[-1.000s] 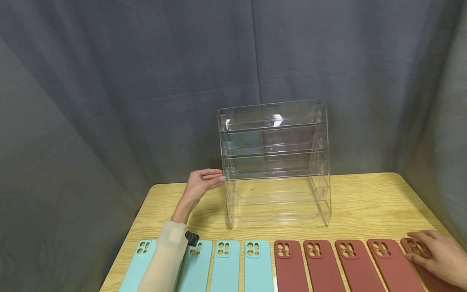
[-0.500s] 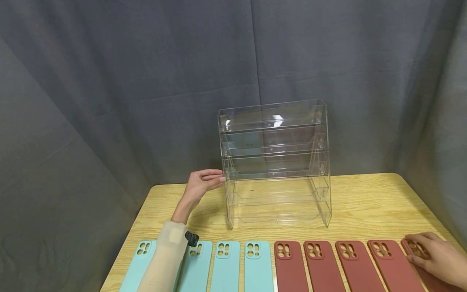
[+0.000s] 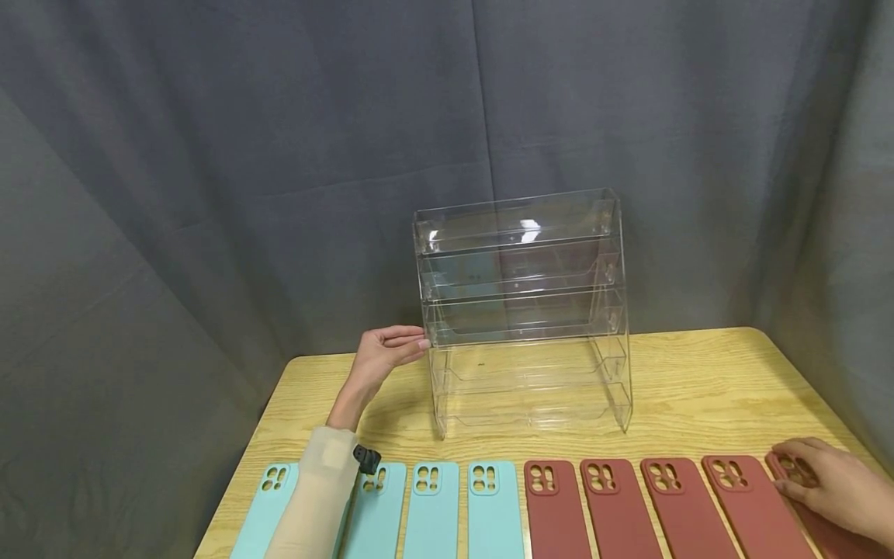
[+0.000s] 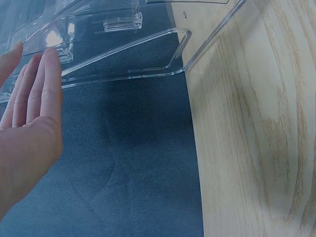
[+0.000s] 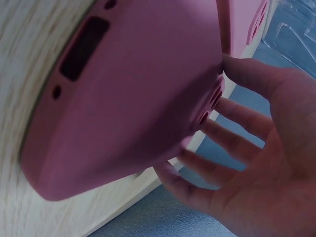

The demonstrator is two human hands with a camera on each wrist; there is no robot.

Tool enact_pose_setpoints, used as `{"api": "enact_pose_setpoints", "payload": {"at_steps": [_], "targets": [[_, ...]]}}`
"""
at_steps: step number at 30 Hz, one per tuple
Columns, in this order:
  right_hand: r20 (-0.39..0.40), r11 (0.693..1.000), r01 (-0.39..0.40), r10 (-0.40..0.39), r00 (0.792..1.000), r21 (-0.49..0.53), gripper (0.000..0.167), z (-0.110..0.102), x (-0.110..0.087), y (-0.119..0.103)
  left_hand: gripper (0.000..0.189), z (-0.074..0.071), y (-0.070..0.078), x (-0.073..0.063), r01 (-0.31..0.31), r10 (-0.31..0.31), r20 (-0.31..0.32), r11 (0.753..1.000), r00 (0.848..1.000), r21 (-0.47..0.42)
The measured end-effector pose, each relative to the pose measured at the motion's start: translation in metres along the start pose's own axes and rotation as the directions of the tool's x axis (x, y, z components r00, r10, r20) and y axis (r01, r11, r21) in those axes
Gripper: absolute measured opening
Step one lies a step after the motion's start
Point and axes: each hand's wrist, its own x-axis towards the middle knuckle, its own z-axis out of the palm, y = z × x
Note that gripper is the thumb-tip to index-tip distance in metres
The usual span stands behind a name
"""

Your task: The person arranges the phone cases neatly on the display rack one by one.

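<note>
My left hand (image 3: 380, 359) touches the left side of a clear acrylic tiered display rack (image 3: 524, 338), thumb and straight fingertips at its edge. In the left wrist view the fingers lie extended beside the clear panel. At the far right, my right hand (image 3: 838, 489) grips a dark red phone case (image 5: 128, 89) near its camera cutouts. The thumb is at one long side and the fingers reach across to the other. That case lies on the table, partly covered by the hand in the head view.
Several more red phone cases (image 3: 618, 508) lie in a row along the front of the wooden table (image 3: 687, 388). Several light blue phone cases (image 3: 494, 512) continue the row leftward, some partly behind my left sleeve (image 3: 314, 497). Grey curtains (image 3: 335, 155) surround the table.
The head view has shifted very slightly. My right hand has barely moved at the rightmost red case; my left hand stays at the rack.
</note>
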Motion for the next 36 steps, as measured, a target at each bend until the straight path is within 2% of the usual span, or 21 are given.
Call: {"api": "enact_pose_setpoints", "payload": {"at_steps": [9,13,17,21,25,31,36], "targets": [[0.091,0.999,-0.010,0.007,0.996,0.038,0.047,0.003,0.006,0.008,0.041,-0.001,-0.005,-0.001,0.023,-0.022,-0.016,0.999,1.000,0.027],[0.078,1.000,-0.013,0.010,0.997,0.029,0.047,0.000,0.008,0.006,0.042,-0.002,-0.004,-0.001,0.015,-0.015,-0.007,0.999,1.000,0.033],[-0.005,1.000,-0.030,0.030,1.000,0.001,0.050,-0.010,0.012,-0.002,0.042,-0.003,-0.003,-0.001,0.014,-0.013,-0.010,0.999,1.000,0.043],[-0.149,1.000,0.014,-0.015,0.989,-0.012,0.048,-0.025,0.021,-0.016,0.042,-0.006,-0.004,-0.002,0.025,-0.024,-0.018,0.999,1.000,0.047],[-0.276,0.995,0.091,-0.096,0.956,-0.032,0.047,-0.042,0.036,-0.036,0.041,-0.008,-0.004,-0.003,0.023,-0.022,-0.021,0.999,1.000,0.039],[-0.397,0.985,0.169,-0.166,0.903,-0.028,0.049,-0.076,0.066,-0.079,0.041,-0.008,-0.003,-0.004,0.004,-0.004,-0.017,1.000,1.000,0.026],[-0.438,0.975,0.219,-0.186,0.879,0.025,0.050,-0.104,0.089,-0.115,0.041,-0.006,-0.003,-0.002,0.003,-0.002,-0.017,1.000,1.000,0.028]]}}
